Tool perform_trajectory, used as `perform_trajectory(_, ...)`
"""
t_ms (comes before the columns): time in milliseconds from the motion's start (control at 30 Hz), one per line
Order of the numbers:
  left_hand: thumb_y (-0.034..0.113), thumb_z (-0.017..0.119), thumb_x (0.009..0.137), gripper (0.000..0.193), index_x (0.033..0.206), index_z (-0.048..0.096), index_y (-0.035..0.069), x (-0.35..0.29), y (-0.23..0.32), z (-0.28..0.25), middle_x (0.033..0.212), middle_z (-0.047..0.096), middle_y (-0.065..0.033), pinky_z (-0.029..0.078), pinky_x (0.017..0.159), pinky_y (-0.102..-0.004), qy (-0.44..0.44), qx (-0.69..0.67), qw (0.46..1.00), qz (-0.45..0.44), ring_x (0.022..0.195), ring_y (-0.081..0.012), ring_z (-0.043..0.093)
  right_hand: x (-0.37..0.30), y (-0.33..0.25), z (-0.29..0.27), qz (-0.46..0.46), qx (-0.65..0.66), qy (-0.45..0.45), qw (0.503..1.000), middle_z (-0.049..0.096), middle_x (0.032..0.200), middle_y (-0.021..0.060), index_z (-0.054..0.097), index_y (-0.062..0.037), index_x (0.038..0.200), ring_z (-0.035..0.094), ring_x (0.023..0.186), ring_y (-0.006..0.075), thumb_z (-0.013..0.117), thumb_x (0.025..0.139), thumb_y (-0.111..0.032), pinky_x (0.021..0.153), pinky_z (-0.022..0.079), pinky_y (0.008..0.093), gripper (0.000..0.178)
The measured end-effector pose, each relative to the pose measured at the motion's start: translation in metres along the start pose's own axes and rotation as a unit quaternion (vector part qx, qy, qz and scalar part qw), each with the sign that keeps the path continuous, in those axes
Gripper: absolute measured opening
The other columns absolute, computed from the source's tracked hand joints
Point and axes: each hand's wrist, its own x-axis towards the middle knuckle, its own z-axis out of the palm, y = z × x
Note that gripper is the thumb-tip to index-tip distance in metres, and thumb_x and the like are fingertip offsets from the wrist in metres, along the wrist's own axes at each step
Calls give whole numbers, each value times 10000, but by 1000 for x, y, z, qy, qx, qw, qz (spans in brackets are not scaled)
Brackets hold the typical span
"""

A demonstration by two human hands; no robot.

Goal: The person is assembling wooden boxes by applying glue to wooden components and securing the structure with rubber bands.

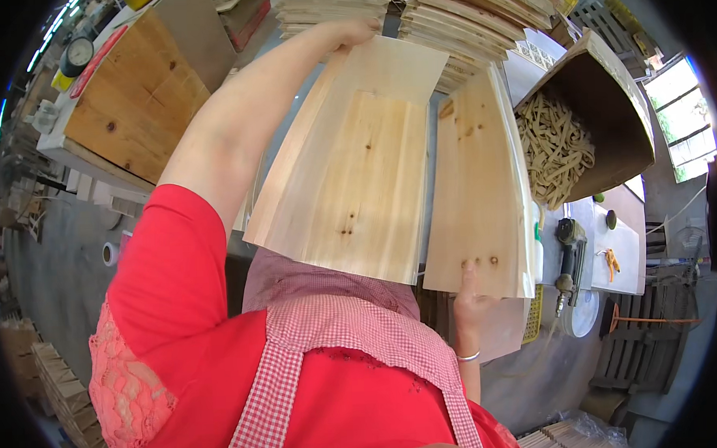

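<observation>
In front of me lies a wide pale wooden board (376, 156) with several dark knots, its near end close to my apron. My left arm stretches across its left side, and my left hand (357, 32) is closed on its far end. To the right, with a narrow gap between, is a narrower wooden board (476, 188) with an upright edge along its right side. My right hand (470, 308) grips the near end of this board, thumb on top beside a knot. The fingers beneath it are hidden.
Stacks of thin boards (470, 23) stand at the back. On the right are a cardboard box (619, 112) of rubber-band-like strips (557, 150), a power tool (569, 252), orange-handled pliers (611, 262) and a yellow basket (533, 317). A wooden-sided cabinet (137, 93) stands left.
</observation>
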Motion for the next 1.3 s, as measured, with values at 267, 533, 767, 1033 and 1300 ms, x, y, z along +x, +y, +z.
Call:
perform_trajectory(267, 182, 540, 914, 339, 1218, 684, 146, 14, -6, 2, 1057, 681, -33, 531, 751, -371, 3, 4, 1000, -14, 921, -158, 636, -4, 4, 15, -46, 9, -84, 995, 645, 1179, 184, 558, 97, 1237, 637, 1070, 247, 666, 912, -23, 919, 507, 348, 363)
perform_trajectory(533, 212, 567, 901, 276, 1092, 738, 110, 36, -16, -7, 881, 694, -41, 511, 623, -374, 39, 151, 987, 36, 751, -170, 624, -5, -11, 14, -78, -63, -143, 985, 650, 1183, 172, 566, 92, 1231, 644, 1051, 243, 669, 919, -38, 899, 512, 338, 354)
perform_trajectory(767, 222, 570, 890, 239, 1011, 734, 96, 31, -13, -2, 835, 693, -67, 508, 642, -395, 58, 172, 981, 68, 731, -208, 628, -11, -8, 13, -40, -86, -225, 970, 645, 1179, 201, 563, 80, 1242, 638, 1070, 277, 656, 937, -70, 911, 511, 361, 352)
perform_trajectory(1033, 215, 556, 875, 214, 914, 718, 81, 34, -16, -10, 771, 685, -94, 482, 603, -410, 31, 186, 976, 112, 671, -217, 614, -5, -14, 8, -53, -148, -276, 948, 643, 1181, 205, 541, 75, 1265, 636, 1086, 306, 629, 950, -80, 932, 503, 370, 362)
perform_trajectory(1300, 336, 600, 932, 358, 1179, 695, 95, 3, -19, -9, 1001, 725, -76, 530, 745, -377, -34, 26, 999, 0, 873, -207, 670, -6, -19, 22, -121, -81, -157, 977, 711, 907, 148, 696, -11, 985, 695, 809, 345, 708, 839, -111, 729, 552, 433, 178)
